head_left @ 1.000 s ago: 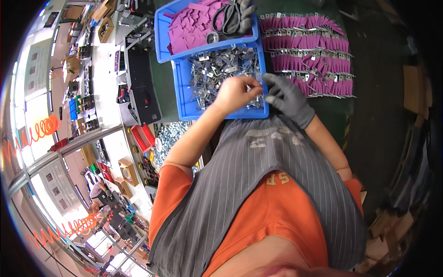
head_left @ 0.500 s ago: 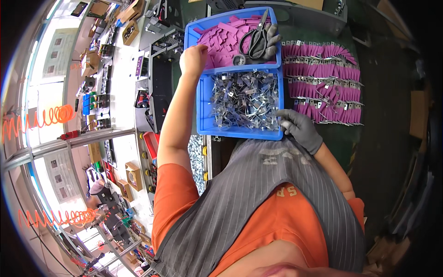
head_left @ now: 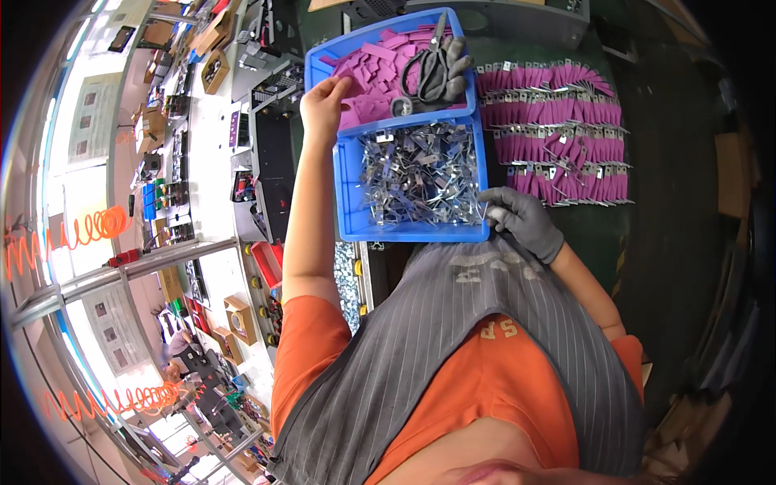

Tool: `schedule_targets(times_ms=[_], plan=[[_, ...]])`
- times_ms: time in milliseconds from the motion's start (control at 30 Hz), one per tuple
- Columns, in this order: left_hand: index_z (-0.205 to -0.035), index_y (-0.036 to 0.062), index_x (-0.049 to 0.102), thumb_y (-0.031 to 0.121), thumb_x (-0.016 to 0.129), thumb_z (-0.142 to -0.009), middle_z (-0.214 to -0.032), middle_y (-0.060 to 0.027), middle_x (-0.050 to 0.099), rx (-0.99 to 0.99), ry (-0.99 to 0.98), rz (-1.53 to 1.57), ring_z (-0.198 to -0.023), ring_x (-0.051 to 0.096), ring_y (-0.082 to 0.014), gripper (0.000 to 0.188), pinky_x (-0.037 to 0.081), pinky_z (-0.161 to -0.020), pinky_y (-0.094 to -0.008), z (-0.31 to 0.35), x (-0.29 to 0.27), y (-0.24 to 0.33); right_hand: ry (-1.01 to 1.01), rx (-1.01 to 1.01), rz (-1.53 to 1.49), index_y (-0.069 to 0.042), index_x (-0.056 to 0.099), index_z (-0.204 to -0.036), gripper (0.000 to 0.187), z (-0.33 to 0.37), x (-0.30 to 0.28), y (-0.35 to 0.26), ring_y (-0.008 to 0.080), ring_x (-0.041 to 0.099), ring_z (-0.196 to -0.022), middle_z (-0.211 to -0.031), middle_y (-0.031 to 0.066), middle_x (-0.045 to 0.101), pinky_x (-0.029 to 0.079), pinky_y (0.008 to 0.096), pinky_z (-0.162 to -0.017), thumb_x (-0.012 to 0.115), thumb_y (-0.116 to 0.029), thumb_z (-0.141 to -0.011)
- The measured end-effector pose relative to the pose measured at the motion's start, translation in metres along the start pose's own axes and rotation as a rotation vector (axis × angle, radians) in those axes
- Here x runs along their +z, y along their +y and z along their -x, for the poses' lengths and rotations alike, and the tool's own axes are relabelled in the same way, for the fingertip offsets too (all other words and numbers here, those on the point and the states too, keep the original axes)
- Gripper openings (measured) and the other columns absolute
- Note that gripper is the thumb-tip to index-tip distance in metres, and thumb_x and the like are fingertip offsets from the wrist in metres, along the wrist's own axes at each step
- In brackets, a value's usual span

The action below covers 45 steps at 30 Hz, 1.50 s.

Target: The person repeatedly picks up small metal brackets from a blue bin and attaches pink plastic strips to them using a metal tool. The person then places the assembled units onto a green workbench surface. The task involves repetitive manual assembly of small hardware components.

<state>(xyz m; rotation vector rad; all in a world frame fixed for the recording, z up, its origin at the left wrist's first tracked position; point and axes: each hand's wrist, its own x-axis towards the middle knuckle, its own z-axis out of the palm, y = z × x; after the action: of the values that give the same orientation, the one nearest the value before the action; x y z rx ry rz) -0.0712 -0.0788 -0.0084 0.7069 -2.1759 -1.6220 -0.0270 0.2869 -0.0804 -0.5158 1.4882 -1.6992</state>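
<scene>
My bare left hand is at the left rim of the far blue bin, thumb and fingers pinched on a pink strip. Loose pink strips fill that bin, with black-handled scissors and a grey glove lying on top at its right. Next to the right wall of the nearer blue bin is my right hand, in a grey glove with fingers curled together. Whatever those fingers hold is too small to make out. Many small shiny metal clips lie in the nearer bin.
Rows of metal clips with pink strips attached lie on the dark green surface right of the bins. At left stand a black machine part and a red tray. Orange coiled hoses hang further left.
My left hand's fingers have turned and opened out a little, with a pink strip now showing at them. The right hand stays by the nearer bin. The whole view has shifted slightly.
</scene>
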Motion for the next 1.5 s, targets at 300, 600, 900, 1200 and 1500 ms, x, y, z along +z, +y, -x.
schedule_targets(times_ms=[300,600,900,1200,1500], plan=[[-0.079,0.0019,0.071,0.006,0.076,-0.073,-0.085,-0.0074,0.071,0.316,-0.296,-0.272,-0.078,0.065,-0.0167,0.008,0.05,-0.071,-0.0269,0.141,0.071,0.01,0.124,-0.209,-0.154,-0.001,0.06,-0.115,0.025,0.017,-0.003,-0.067,0.0034,0.058,-0.07,-0.087,0.0021,0.065,0.046,0.0156,-0.059,0.052,-0.001,-0.091],[-0.078,0.0061,0.064,0.012,0.076,-0.074,-0.083,-0.0036,0.069,0.275,-0.397,-0.333,-0.059,0.06,-0.012,0.015,0.047,-0.054,-0.0259,0.157,0.086,0.007,0.122,-0.403,-0.122,0.0,0.062,-0.113,0.023,0.023,0.001,-0.075,0.0068,0.061,-0.071,-0.088,0.0031,0.066,0.05,0.0198,-0.063,0.055,0.0,-0.09],[-0.094,0.0081,0.066,0.01,0.073,-0.075,-0.089,-0.005,0.065,0.452,-0.555,-0.458,-0.072,0.065,-0.02,0.021,0.053,-0.063,-0.0314,0.157,0.087,0.014,0.125,-0.117,-0.097,-0.002,0.06,-0.116,0.026,0.024,-0.012,-0.082,0.003,0.057,-0.066,-0.086,0.0005,0.066,0.047,0.0166,-0.058,0.055,-0.002,-0.09],[-0.083,0.0103,0.063,0.023,0.072,-0.076,-0.078,-0.0057,0.06,0.595,-0.773,-0.602,-0.07,0.063,-0.0268,0.016,0.051,-0.062,-0.0381,0.17,0.089,0.012,0.081,-0.282,0.341,-0.002,0.063,-0.108,0.027,-0.006,-0.022,-0.039,0.0136,0.06,-0.085,-0.095,0.0065,0.06,0.048,0.0275,-0.073,0.064,-0.018,-0.086],[-0.108,0.0129,0.062,0.022,0.076,-0.072,-0.105,-0.0089,0.062,0.356,-0.484,-0.766,-0.098,0.061,-0.03,0.04,0.051,-0.079,-0.0385,0.162,0.076,-0.017,0.383,-0.287,0.726,-0.007,0.065,-0.092,0.019,-0.007,-0.052,-0.003,0.0274,0.062,-0.08,-0.086,0.0101,0.064,0.048,0.0372,-0.075,0.066,-0.023,-0.083]])
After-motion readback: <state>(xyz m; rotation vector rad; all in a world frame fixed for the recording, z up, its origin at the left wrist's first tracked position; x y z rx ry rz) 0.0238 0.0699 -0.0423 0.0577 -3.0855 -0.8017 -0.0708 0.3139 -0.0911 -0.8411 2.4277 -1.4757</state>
